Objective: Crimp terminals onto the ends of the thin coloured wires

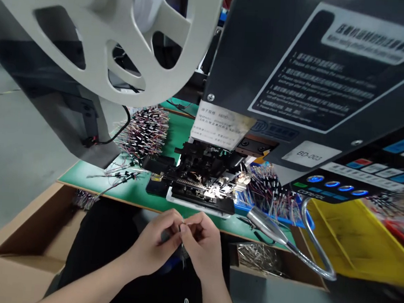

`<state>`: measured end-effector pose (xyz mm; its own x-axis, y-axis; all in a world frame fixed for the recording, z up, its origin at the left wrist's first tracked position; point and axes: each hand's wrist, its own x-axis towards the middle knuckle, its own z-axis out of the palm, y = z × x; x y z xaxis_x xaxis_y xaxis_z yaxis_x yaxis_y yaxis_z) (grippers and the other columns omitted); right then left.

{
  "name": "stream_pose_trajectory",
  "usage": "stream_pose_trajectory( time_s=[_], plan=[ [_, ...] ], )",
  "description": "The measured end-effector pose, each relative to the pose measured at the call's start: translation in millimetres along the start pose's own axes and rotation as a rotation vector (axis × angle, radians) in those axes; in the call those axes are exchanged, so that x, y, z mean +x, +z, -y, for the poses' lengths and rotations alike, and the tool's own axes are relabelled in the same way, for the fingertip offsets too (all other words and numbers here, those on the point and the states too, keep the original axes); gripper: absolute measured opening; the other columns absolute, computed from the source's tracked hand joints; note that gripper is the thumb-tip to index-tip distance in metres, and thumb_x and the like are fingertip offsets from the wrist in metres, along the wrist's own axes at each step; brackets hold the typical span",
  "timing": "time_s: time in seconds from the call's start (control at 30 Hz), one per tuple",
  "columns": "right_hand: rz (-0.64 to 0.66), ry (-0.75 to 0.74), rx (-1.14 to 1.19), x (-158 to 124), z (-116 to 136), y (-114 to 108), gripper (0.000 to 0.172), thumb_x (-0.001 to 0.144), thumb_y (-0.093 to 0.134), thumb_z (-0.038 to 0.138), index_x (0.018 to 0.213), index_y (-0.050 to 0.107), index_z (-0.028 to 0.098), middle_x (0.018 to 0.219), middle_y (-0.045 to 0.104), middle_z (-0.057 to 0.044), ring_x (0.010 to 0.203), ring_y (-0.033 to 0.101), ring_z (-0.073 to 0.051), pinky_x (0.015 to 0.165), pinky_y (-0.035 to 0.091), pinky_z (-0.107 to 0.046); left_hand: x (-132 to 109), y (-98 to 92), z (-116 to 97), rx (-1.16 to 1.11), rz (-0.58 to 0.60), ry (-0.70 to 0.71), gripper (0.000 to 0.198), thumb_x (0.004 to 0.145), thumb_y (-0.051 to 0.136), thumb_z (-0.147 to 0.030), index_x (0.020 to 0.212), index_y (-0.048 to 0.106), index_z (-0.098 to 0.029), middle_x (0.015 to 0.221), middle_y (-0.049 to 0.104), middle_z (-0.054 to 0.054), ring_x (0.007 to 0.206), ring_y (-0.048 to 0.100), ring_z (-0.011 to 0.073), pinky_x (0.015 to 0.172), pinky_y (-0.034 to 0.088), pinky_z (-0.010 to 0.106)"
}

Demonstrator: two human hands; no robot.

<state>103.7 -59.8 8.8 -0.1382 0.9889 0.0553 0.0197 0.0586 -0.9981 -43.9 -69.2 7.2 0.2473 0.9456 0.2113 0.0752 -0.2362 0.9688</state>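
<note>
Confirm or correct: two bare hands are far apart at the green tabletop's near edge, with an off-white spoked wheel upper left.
Not far apart: the head view shows the bare left hand and right hand close together. The off-white spoked wheel is upper left.

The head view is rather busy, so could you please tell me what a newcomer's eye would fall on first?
Probably the large pale spoked wheel at upper left, beside the dark machine housing filling the upper right. Next, perhaps, the brightly lit mechanism near the centre, with the left hand and right hand meeting below it around a small dark piece.
</note>
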Motion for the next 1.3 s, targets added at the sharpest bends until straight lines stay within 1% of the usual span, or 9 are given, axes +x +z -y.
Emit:
stream_pose_trajectory(
  time_s=[0.1,0.2,0.47,0.7,0.87,0.93,1.1,1.17,1.3],
  plan=[
    [-0.081,-0.036,-0.184,-1.1,0.8,-5.1,0.016,0.086,0.064,0.029,0.074,0.058,0.019,0.061,0.051,0.003,0.052,0.042,-0.01,0.048,0.033,-0.022,5.7,2.8,7.3,-0.097,0.079,-0.046,0.022,0.095,0.052,-0.036,0.082,0.055,-0.018,0.092,0.049,0.004,0.078,0.05,0.0144,0.065,0.044,0.023],
    [-0.179,-0.077,-0.265,-1.8,-2.9,-8.0,0.017,0.085,0.063,0.027,0.072,0.057,0.019,0.059,0.052,0.003,0.051,0.044,-0.011,0.048,0.035,-0.022,7.3,5.5,14.6,-0.017,0.057,-0.031,0.024,0.096,0.051,-0.038,0.084,0.06,-0.019,0.092,0.047,0.004,0.08,0.049,0.016,0.068,0.044,0.025],
    [-0.2,-0.065,-0.087,-3.0,-26.3,-12.9,0.015,0.088,0.063,0.032,0.082,0.062,0.019,0.071,0.061,-0.001,0.061,0.056,-0.014,0.056,0.046,-0.024,7.7,14.8,23.2,0.214,-0.104,-0.022,0.012,0.092,0.054,-0.026,0.086,0.062,-0.02,0.078,0.06,0.002,0.075,0.056,0.0177,0.07,0.043,0.028],
    [-0.099,-0.059,0.114,16.8,-23.5,-29.9,0.027,0.09,0.062,0.042,0.077,0.054,0.02,0.068,0.05,0.003,0.048,0.037,-0.008,0.043,0.03,-0.02,21.0,15.1,-3.9,0.321,0.138,-0.034,0.013,0.091,0.051,-0.02,0.093,0.063,-0.021,0.076,0.069,0.001,0.067,0.063,0.0172,0.061,0.042,0.025],
    [0.043,-0.15,0.028,24.9,-2.5,-50.3,0.028,0.085,0.069,0.04,0.071,0.057,0.019,0.062,0.048,0.002,0.053,0.041,-0.011,0.048,0.033,-0.023,49.2,9.0,-25.7,0.148,0.365,-0.155,0.012,0.091,0.053,-0.023,0.083,0.061,-0.019,0.063,0.064,-0.001,0.054,0.062,0.015,0.048,0.038,0.022],
    [-0.021,-0.176,0.002,26.8,2.6,-54.0,0.027,0.084,0.07,0.039,0.071,0.058,0.019,0.064,0.05,0.002,0.055,0.044,-0.012,0.05,0.035,-0.023,61.8,11.8,-27.9,-0.002,0.403,-0.203,0.012,0.092,0.054,-0.027,0.088,0.061,-0.018,0.067,0.064,-0.001,0.053,0.064,0.0144,0.048,0.041,0.021],
    [-0.281,-0.045,0.07,32.8,-1.9,-52.1,0.026,0.086,0.066,0.045,0.077,0.058,0.022,0.053,0.04,0.006,0.042,0.036,-0.01,0.04,0.035,-0.022,74.1,33.5,-14.5,-0.267,0.198,-0.221,0.014,0.091,0.056,-0.033,0.091,0.055,-0.019,0.069,0.062,-0.002,0.053,0.062,0.0125,0.048,0.045,0.02],
    [-0.301,-0.028,0.021,36.7,-4.1,-50.4,0.021,0.086,0.066,0.042,0.082,0.06,0.022,0.056,0.044,0.005,0.044,0.039,-0.011,0.039,0.035,-0.023,71.7,41.1,-5.2,-0.215,0.132,-0.227,0.009,0.091,0.056,-0.03,0.092,0.055,-0.021,0.061,0.058,-0.004,0.048,0.057,0.0111,0.045,0.043,0.019],
    [-0.324,-0.179,-0.141,45.5,-4.6,-47.0,0.018,0.088,0.062,0.03,0.072,0.06,0.02,0.063,0.052,0.0,0.054,0.046,-0.013,0.048,0.039,-0.025,65.9,46.1,9.8,-0.037,0.053,-0.192,0.005,0.091,0.055,-0.024,0.095,0.056,-0.022,0.058,0.053,-0.006,0.048,0.055,0.0118,0.046,0.043,0.02]
  ],
)
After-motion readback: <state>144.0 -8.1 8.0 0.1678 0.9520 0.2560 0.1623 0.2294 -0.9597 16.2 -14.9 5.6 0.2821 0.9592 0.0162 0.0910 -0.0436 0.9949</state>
